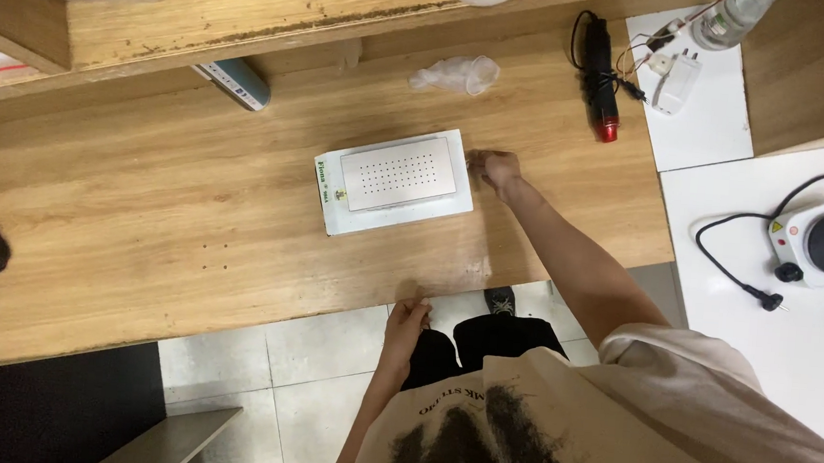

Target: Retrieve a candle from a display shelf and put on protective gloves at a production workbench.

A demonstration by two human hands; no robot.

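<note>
— Two hands busy? 
— One: right hand [495, 169], fingers curled, touches the white perforated hot plate [398, 180] mid-bench; grip unclear. Left hand [407, 321] rests loosely on the wooden workbench [138, 230] edge, holding nothing. 
— Positioning it, I'd judge; squaring needs a firmer hold.

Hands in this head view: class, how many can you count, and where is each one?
2. The right hand rests on the wooden table, touching the right end of the white perforated box. The left hand is at the table's near edge. No others show.
</note>
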